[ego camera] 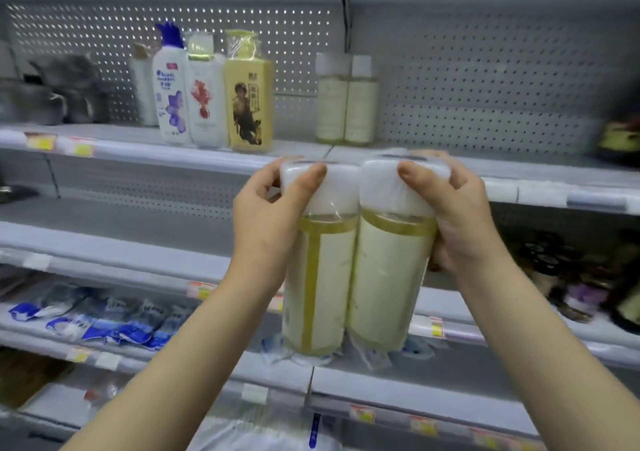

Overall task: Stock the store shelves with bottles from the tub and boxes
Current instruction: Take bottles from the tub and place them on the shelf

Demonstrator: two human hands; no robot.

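Twin pack (360, 270) of pale yellow bottles, sealed together in clear film, is held upright in the air in front of the store shelves, its white caps level with the front edge of the top shelf (194, 154). The left hand (266, 222) grips the left bottle at its cap. The left thumb (311, 180) lies pressed across the cap's front, while the other fingers curl round the far side and are mostly hidden. The right hand (457, 222) does the same on the right bottle, with the right thumb (415, 178) flat on the cap's front, fingertips showing over the top and the palm against the bottle's shoulder. Both bare forearms reach up from the bottom of the frame.

On the top shelf behind stands a matching pair of bottles (346, 104), apart from three others to its left: a yellow bottle (247, 104), a white bottle with a red print (206, 104) and a white bottle with a blue cap (171, 97), all close side by side. Blue packets (104, 322) lie on a lower shelf at left, and dark jars (571, 277) sit blurred at right. Yellow price tags (81, 147) line the shelf edges.
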